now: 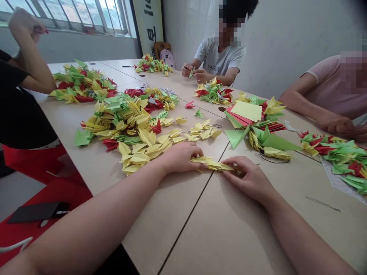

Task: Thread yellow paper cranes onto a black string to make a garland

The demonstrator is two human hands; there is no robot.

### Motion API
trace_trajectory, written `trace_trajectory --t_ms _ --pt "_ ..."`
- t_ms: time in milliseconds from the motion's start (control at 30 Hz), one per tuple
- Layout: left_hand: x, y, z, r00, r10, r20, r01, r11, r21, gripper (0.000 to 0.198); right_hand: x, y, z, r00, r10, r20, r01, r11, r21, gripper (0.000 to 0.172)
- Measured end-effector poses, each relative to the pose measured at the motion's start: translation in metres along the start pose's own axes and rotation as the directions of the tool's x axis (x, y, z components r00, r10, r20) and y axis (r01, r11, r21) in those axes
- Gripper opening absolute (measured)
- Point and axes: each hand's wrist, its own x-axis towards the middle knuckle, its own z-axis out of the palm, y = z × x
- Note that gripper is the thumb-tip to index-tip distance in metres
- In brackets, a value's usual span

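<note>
A short strand of yellow origami cranes (212, 164) lies on the tabletop between my two hands. My left hand (179, 158) grips its left end with the fingertips. My right hand (246, 178) pinches the right end, with the fingers curled over the paper. Just beyond my left hand spreads a large heap of yellow, green and red paper cranes (134, 126). Nearest to my right hand are a pile of yellow cranes and green paper (265, 147) and a thin dark thread (273, 159).
A long pale wooden table (200, 233) has a seam running through it, with more crane piles along it. Several co-workers sit around it, one folding a green paper piece (191, 72). A stack of coloured paper sheets (243, 114) and a long needle (323, 204) lie on it.
</note>
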Motion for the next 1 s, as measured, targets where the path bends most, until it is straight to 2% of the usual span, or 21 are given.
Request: trace_trajectory --t_ms 267,467,733,800,933,1000 --pt "0.0 -0.001 0.0 1.0 0.014 -0.002 -0.014 1.0 -0.012 0.039 -0.002 -0.001 -0.001 0.975 0.22 0.028 -0.22 0.945 0.243 0.027" --pt "0.002 -0.001 0.003 0.998 0.067 -0.005 -0.067 0.998 -0.021 0.04 -0.001 -0.003 -0.002 0.976 0.21 0.05 -0.216 0.94 0.265 0.027" --pt "0.004 -0.002 0.003 0.998 0.058 0.005 -0.058 0.997 -0.054 0.038 0.0 -0.004 -0.001 0.978 0.205 0.044 -0.209 0.935 0.285 0.026" --pt "0.004 -0.002 0.003 0.999 0.052 0.006 -0.052 0.997 -0.062 0.037 0.0 -0.001 0.0 0.973 0.229 -0.011 -0.217 0.936 0.278 0.025" --pt "0.004 -0.004 0.003 1.0 0.025 0.005 -0.025 0.997 -0.077 0.037 0.002 0.009 0.004 0.94 0.281 -0.193 -0.227 0.938 0.262 0.025" --pt "0.004 -0.004 0.003 1.0 0.013 0.003 -0.013 0.997 -0.08 0.037 0.002 0.011 0.005 0.938 0.275 -0.21 -0.219 0.942 0.254 0.025"
